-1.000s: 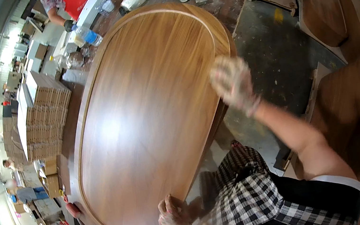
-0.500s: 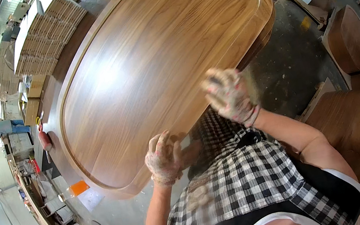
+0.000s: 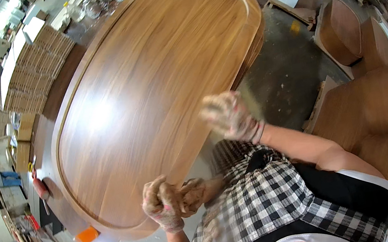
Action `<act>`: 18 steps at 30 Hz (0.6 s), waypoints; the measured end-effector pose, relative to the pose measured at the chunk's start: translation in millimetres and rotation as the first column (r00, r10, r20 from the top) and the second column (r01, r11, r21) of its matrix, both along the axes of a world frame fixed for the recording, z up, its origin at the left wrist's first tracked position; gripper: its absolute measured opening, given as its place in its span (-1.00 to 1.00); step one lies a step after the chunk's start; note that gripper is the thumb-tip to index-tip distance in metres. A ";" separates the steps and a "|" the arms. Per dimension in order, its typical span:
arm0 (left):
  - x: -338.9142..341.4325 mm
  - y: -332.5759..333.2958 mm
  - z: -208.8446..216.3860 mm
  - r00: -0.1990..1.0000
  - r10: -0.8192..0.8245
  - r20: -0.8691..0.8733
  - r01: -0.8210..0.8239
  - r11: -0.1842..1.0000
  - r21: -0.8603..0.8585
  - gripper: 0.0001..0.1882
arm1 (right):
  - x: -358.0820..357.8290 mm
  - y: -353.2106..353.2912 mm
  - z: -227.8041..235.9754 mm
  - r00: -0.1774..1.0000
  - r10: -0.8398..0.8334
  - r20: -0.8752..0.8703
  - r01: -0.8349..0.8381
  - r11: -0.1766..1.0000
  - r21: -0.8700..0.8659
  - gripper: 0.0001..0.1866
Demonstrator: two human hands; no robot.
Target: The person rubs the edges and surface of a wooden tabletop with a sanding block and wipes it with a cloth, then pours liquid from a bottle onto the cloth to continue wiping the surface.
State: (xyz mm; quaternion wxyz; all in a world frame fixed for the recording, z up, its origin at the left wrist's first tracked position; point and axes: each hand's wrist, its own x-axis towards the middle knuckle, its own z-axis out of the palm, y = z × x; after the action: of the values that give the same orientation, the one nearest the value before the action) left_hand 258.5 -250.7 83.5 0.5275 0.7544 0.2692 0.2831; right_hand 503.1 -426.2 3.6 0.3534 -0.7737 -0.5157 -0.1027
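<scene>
A rounded, wood-grained panel (image 3: 155, 76) is laid across a dark table (image 3: 57, 88).
At left, a red object (image 3: 39, 187) and an orange container (image 3: 87, 236) are set beside the panel's rounded end; at its near edge the gloved left hand (image 3: 161, 204) is held with fingers curled, its grip not tellable; farther right, the gloved right hand (image 3: 229, 117) is blurred by that edge, fingers bent, any grasp likewise unclear; at far right, a brown rounded piece (image 3: 344, 29) is placed well apart.
</scene>
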 end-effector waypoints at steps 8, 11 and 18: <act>165.7 -50.6 31.7 0.907 -0.297 -0.298 0.395 0.844 0.362 -0.80 | 237.7 -72.4 14.7 0.886 -0.434 0.163 0.403 0.894 0.194 -0.71; 259.0 -84.6 48.4 0.793 -0.421 -0.441 0.608 0.607 0.513 -0.70 | 323.3 -91.2 7.6 0.882 -0.449 0.144 0.416 0.884 0.211 -0.68; 452.9 -143.2 14.6 0.706 -0.258 -0.660 0.628 0.659 0.414 -0.50 | 431.9 -78.9 14.9 0.970 -0.237 0.043 0.222 0.949 0.223 -0.70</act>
State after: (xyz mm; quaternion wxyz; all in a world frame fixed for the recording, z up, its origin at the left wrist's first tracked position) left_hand 711.4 -393.8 98.1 0.2074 0.9731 0.0986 -0.0186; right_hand 935.0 -505.1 18.5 0.4030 -0.7814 -0.4197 -0.2254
